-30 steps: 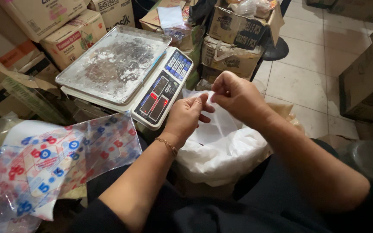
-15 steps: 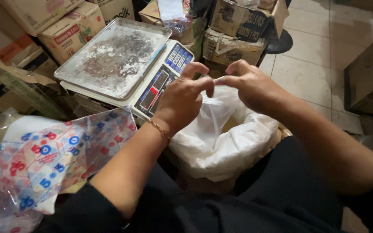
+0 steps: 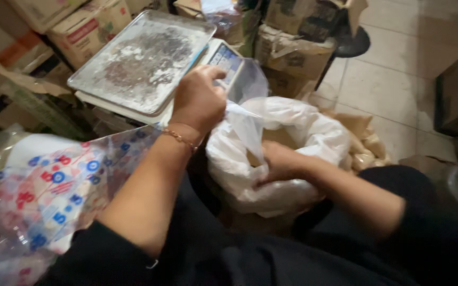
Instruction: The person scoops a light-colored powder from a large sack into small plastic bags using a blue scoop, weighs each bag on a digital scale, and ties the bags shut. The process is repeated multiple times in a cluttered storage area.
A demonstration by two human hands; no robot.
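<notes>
Small clear plastic bag [image 3: 247, 114] — held up over the open white sack [image 3: 292, 137], just before the scale. Left hand [image 3: 200, 98]: fingers pinched shut on the bag's upper edge. Right hand [image 3: 276, 161]: reaching down into the sack mouth beneath the bag; grip cannot be told. Digital scale [image 3: 223, 58] with dusty steel tray [image 3: 144, 58] — behind. Printed plastic bags [image 3: 43, 185] at left; cardboard boxes [image 3: 298, 32] beyond.
</notes>
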